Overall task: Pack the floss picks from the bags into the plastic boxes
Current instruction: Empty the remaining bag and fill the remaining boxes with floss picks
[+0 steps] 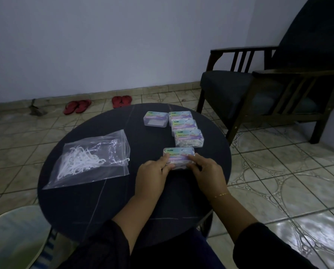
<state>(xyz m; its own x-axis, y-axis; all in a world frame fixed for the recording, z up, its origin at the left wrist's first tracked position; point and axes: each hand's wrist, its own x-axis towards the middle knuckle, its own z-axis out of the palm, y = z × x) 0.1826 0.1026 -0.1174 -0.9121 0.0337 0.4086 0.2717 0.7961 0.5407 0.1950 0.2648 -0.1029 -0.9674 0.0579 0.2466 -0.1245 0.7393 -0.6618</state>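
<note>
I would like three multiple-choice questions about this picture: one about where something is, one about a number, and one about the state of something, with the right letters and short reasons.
1. Where does the plastic bag of floss picks lie on the round table?
A. left of the boxes
B. on top of the boxes
C. on the chair

2. How many plastic boxes are on the table?
A. two
B. five
C. eight

3. What is happening with the nearest box?
A. it stands untouched
B. both hands hold it
C. it lies on the floor

Answers:
1. A, the bag lies flat on the table's left side, apart from the boxes.
2. B, four boxes stand at the far side and one is nearer.
3. B, the left hand and the right hand grip its two ends on the table.
</note>
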